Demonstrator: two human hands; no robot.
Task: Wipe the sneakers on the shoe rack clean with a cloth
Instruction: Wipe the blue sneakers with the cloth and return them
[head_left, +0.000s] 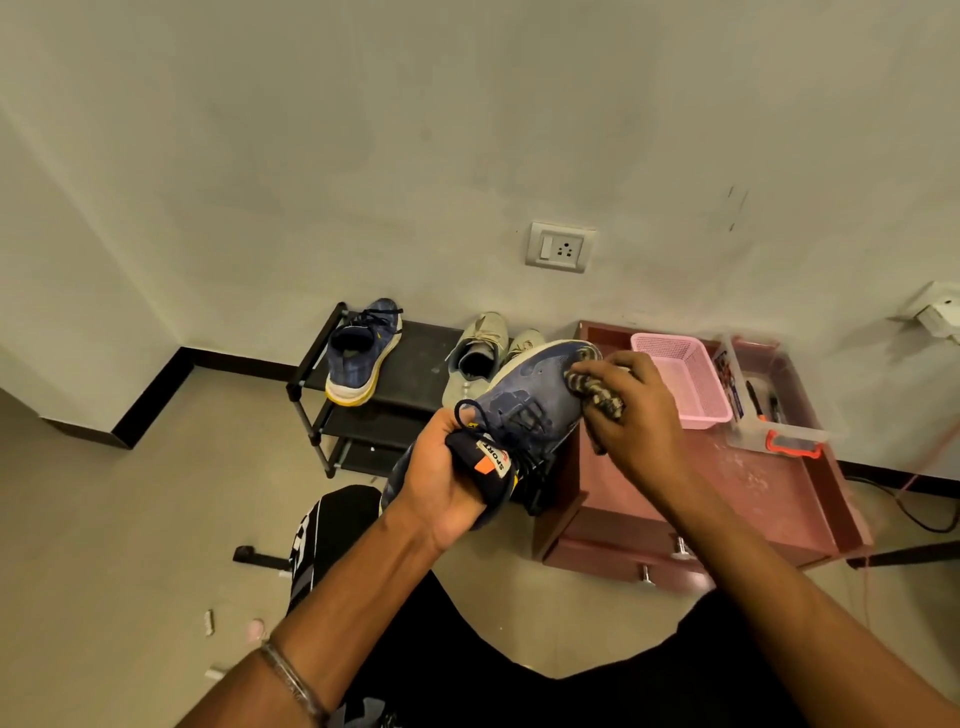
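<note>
- The blue sneaker (524, 410) is held up in the air, in front of the shoe rack (415, 374), with its toe pointing away toward the wall.
- The heel and tongue end of this sneaker is gripped by the left hand (447, 483), with the fingers curled round it. An orange and white tag with the word SPORT is seen beside the thumb.
- A bunched, striped cloth (595, 392) is pinched in the right hand (639, 415) and is pressed on the toe of the sneaker.
- A second blue sneaker (363, 353) with a white and yellow sole is set on the top shelf of the rack, at its left end.
- A pair of pale grey sneakers (480, 358) is set beside it on the same shelf, partly hidden by the held sneaker.
- A pink basket (691, 379) is placed on the reddish cabinet (727, 488) to the right of the rack. What is in it cannot be made out.
- A clear box (769, 410) with an orange clip is placed just beside the basket. Dark pens are seen inside it.
</note>
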